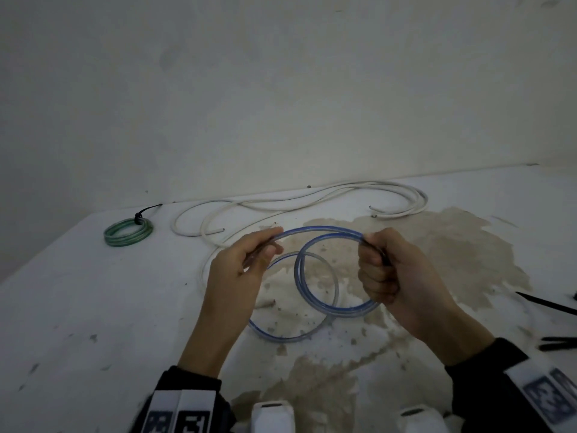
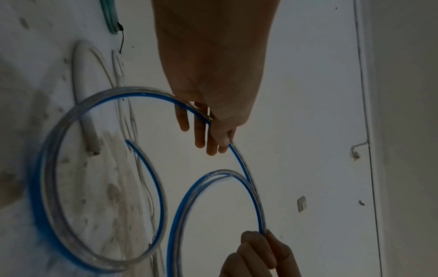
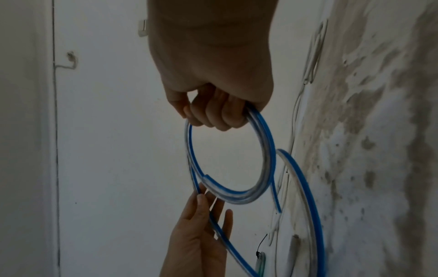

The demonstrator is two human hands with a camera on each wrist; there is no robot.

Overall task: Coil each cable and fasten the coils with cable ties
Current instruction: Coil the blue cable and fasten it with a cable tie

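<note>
A clear cable with a blue stripe (image 1: 315, 227) is held above the stained white table (image 1: 93, 307). My right hand (image 1: 376, 267) is a fist round a small coil of about two turns (image 3: 270, 150). My left hand (image 1: 260, 250) pinches the free length between thumb and fingers (image 2: 211, 131), a hand's width left of the coil. One wider loop (image 2: 38, 187) droops to the table. A green coil (image 1: 128, 234) with a black tie lies at the back left. The loose white cable (image 1: 312, 198) sprawls along the back edge.
Black cable ties (image 1: 546, 304) lie at the right edge of the table, with more (image 1: 559, 343) nearer me. A large brown stain (image 1: 437, 260) covers the middle right. A wall stands right behind the table.
</note>
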